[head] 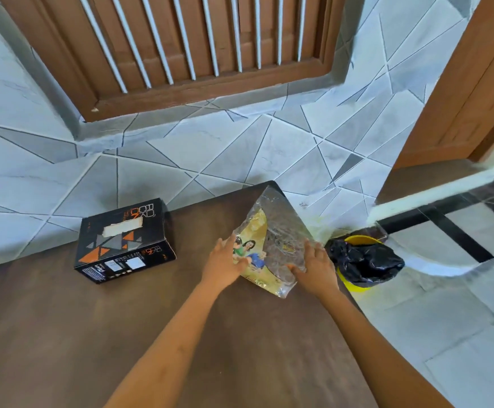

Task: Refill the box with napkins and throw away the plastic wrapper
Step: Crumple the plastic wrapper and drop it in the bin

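A black cardboard box [125, 241] sits on the left of the brown, matt table [122, 334]. It is printed with orange and grey triangles. Through the slot in its top shows a strip of white napkin [123, 228]. Well apart from it to the right, the left hand [225, 262] rests on the left edge of the plastic wrapper [272, 240], fingers straight and loosely spread, thumb lying across the printed front. The wrapper is a crinkled, shiny bag, clear in its upper part and yellow below with a picture of people. It lies near the table's right edge and looks flat and slack. The right hand [316, 266] presses on its right side with fingers spread. Just past the table edge, on the floor, stands a round yellow bin [357, 285] lined with a glossy black bag [363, 260].
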{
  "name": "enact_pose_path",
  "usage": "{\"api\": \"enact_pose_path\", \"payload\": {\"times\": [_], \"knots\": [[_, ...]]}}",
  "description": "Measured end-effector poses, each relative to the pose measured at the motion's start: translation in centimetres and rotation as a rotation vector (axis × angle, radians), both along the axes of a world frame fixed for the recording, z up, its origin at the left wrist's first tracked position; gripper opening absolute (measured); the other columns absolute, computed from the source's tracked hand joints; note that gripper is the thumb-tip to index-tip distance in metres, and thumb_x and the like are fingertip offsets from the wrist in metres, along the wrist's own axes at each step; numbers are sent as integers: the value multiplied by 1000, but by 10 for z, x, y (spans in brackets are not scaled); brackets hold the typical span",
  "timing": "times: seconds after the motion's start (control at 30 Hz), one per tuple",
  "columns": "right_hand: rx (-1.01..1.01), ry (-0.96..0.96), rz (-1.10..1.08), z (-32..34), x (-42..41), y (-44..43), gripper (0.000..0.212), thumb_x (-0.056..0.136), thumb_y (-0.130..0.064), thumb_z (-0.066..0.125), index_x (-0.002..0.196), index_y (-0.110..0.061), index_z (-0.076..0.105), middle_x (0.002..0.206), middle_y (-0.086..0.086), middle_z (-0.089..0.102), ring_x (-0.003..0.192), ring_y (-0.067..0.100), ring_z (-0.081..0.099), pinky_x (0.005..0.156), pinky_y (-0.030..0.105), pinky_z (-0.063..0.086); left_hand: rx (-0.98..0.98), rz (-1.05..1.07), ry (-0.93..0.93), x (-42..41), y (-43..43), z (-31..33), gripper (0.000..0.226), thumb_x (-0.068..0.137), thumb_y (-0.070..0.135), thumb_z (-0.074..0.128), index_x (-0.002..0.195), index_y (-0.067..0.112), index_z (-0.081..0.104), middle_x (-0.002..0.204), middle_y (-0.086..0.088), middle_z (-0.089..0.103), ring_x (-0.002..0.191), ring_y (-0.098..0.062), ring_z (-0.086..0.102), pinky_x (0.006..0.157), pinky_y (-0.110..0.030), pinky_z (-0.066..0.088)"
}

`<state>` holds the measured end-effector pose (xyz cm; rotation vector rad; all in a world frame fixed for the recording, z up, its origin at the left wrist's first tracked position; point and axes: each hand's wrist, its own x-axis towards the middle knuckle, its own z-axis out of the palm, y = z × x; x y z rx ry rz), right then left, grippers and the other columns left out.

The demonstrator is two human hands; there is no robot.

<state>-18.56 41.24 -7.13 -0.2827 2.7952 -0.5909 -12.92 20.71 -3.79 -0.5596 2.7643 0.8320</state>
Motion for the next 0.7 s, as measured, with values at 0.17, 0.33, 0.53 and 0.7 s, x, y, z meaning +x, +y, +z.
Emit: {"api": "enact_pose_path", "payload": {"times": [0.17,0.33,0.53,0.7], "knots": [[-35,-83,3,-19,-14,1,73,91,-43,43,147,-11,8,156,19,5,145,31,4,118,42,11,50,48,-125,-23,10,-17,82,83,48,55,147,25,10,157,-10,11,143,-29,20,112,-43,27],[-105,-88,33,-26,-15,2,66,92,-38,44,145,-10,15,156,14,9,145,26,7,117,38,14,196,27,-100,-23,27,-25,87,77,52,61,146,24,16,155,-3,22,142,-24,24,114,-42,28],[-455,-277,3,-18,4,-6,56,90,-22,48,142,-19,27,108,12,63,85,19,63,68,25,47,570,134,-13,4,41,-17,76,78,60,57,143,37,23,138,18,39,127,-9,39,109,-35,34],[-729,-451,85,-5,45,-34,47,88,-17,50,134,-19,42,110,2,64,90,9,61,78,18,51,811,313,104,43,44,-9,50,90,43,52,136,33,38,131,9,52,117,-11,52,104,-33,40]]}}
